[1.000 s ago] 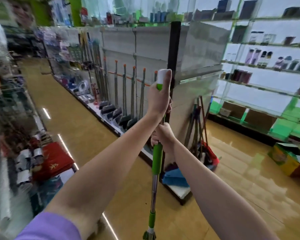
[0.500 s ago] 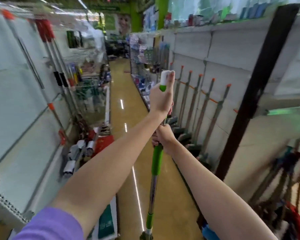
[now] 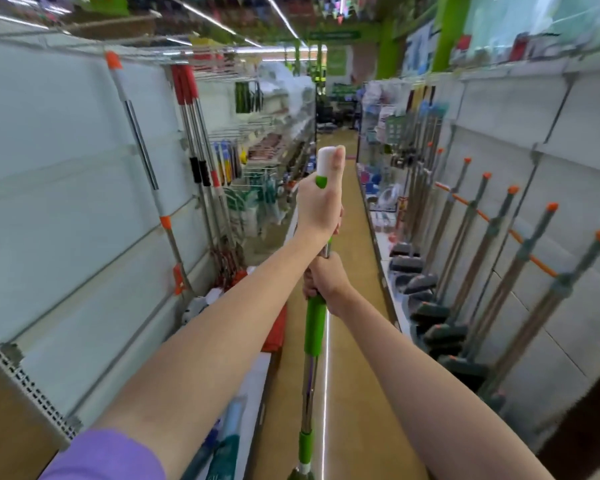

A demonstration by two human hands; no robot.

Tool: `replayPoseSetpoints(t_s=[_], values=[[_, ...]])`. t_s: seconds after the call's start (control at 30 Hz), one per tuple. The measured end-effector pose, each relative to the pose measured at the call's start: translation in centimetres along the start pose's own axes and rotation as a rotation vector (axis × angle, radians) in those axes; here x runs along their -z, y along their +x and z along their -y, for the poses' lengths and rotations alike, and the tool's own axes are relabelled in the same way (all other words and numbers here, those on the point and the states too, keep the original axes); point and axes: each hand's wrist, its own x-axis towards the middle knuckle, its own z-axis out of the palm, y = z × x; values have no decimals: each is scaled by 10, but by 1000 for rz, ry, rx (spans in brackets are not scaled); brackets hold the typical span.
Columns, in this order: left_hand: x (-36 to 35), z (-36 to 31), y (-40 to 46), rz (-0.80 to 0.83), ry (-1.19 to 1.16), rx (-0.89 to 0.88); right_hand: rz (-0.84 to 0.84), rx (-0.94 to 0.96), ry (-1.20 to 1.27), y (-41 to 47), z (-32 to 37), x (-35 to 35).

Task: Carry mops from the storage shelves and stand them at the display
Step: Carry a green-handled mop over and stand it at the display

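I hold a mop (image 3: 314, 334) upright in front of me; its pole is steel with green grips and a white cap on top. My left hand (image 3: 319, 206) is closed around the top of the handle just under the cap. My right hand (image 3: 324, 278) grips the pole lower down, above the long green sleeve. The mop head is cut off at the bottom edge of the view. Against the left shelf wall lean mops with red and orange handles (image 3: 194, 140).
I face down a narrow aisle with a tan floor (image 3: 354, 375). A row of brushes on orange-tipped poles (image 3: 492, 244) stands along the right shelf. White back panels (image 3: 66, 202) line the left side, with goods on the low base shelf and racks of wares farther down.
The view has swung left, from the shelf end and the cross aisle to looking straight down the aisle. Both hands keep the same grip on the mop.
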Motion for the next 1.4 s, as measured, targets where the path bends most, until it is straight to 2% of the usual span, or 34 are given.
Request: replayPoseSetpoints(t_s=[0.2, 0.5, 0.6, 1.07, 1.4], values=[[-14, 46, 67, -73, 85, -62, 86, -26, -23, 68, 2, 13], [-48, 108, 197, -147, 161, -101, 252, -136, -39, 215, 18, 43], [-51, 117, 232, -189, 208, -101, 293, -105, -51, 257, 25, 45], [-19, 145, 329, -503, 331, -129, 557, -73, -75, 377, 37, 1], [16, 152, 360, -839, 451, -61, 883, -113, -54, 417, 35, -44]])
